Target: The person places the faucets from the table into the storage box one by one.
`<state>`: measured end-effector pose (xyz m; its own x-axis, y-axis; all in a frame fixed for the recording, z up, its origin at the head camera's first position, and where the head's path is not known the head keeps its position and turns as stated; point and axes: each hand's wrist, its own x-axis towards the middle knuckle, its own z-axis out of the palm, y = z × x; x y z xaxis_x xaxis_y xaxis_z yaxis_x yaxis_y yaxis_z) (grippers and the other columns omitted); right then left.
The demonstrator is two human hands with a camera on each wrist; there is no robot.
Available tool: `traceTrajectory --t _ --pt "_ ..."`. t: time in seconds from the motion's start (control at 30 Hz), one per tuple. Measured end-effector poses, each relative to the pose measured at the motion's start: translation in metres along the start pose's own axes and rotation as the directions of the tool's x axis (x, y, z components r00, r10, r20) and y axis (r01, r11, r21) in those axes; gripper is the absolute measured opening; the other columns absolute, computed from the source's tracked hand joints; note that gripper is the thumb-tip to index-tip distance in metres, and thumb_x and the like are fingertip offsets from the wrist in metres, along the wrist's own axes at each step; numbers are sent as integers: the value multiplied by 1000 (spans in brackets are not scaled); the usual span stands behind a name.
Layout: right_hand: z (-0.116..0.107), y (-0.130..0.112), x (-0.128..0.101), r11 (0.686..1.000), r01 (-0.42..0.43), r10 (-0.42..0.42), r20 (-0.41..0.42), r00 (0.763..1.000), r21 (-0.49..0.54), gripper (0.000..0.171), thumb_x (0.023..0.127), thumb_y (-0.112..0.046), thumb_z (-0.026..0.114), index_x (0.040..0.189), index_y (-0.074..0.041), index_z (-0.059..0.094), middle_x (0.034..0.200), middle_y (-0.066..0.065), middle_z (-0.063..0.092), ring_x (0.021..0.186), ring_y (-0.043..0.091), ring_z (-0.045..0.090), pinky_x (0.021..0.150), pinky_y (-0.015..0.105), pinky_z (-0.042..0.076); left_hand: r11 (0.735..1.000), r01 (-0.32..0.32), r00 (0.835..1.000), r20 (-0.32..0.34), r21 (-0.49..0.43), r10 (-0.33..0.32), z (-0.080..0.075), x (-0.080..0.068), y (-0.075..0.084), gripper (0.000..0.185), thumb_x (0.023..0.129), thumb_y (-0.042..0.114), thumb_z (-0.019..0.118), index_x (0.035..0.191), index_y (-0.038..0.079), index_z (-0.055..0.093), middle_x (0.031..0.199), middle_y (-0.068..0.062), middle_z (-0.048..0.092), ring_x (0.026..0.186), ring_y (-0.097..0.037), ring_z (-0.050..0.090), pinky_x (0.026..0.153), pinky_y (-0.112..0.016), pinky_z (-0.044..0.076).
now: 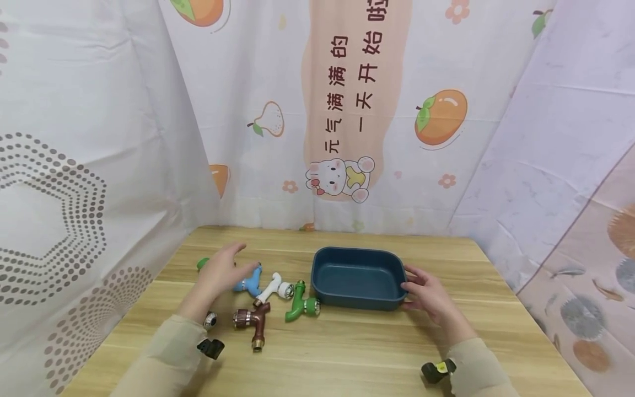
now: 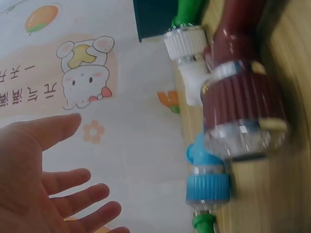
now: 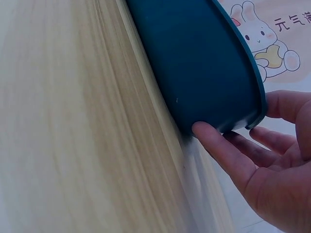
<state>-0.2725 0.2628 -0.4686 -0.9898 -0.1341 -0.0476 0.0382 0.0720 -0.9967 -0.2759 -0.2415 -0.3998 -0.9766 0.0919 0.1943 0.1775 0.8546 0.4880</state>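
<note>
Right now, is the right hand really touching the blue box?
Touching. The right wrist view shows it: a fingertip of the right hand meets the blue box low on its outside, with no gap between.

Deep teal on the rectangular bin [image 1: 357, 301], inside and out. Solid body colours on the green faucet [image 1: 297, 303], maroon faucet [image 1: 258, 320], sky-blue faucet [image 1: 252, 282] and white faucet [image 1: 272, 286], with silvery trim [image 2: 238, 140] on the maroon. Streaked yellow-tan wood grain across the tabletop [image 1: 347, 353]; beige on both sleeves [image 1: 163, 353]. Orange fruit [image 1: 441, 117] and brown characters [image 1: 336, 76] on the white back curtain [image 1: 268, 160]; grey-brown dots on the left curtain [image 1: 84, 220].
</note>
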Motion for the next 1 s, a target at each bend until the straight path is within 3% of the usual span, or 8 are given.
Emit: traceTrajectory --t 0.37,0.6,0.83,1.0 --pt "0 -2 0 1000 -18 18 -1 1000 4 65 100 0 57 158 2 28 151 39 34 123 45 57 80 56 58 998 12 999 43 55 -14 -8 -11 -19 89 91 67 62 146 -2 49 146 -28 49 134 -52 43 106 -68 35" --pt "0 -2 -1 1000 -21 21 -6 1000 5 65 100 -1 58 158 2 28 151 39 35 122 45 57 80 57 58 998 22 997 69 65 -27 -8 -18 -35 71 92 45 72 142 -2 54 137 -31 55 123 -52 51 98 -69 41" --pt "0 -2 -1 1000 -10 10 -3 1000 10 65 100 0 57 158 2 27 151 39 34 124 47 55 80 57 57 994 83 982 163 77 -95 -14 -28 -49 82 92 48 72 146 -8 46 144 -38 44 130 -61 40 100 -73 37" --pt "0 -1 -1 1000 -3 3 4 1000 6 64 100 1 56 158 3 27 151 40 33 125 48 54 80 58 57 991 88 975 196 96 -105 -16 -34 -62 81 90 45 75 144 -9 48 136 -37 52 121 -57 52 93 -69 45"
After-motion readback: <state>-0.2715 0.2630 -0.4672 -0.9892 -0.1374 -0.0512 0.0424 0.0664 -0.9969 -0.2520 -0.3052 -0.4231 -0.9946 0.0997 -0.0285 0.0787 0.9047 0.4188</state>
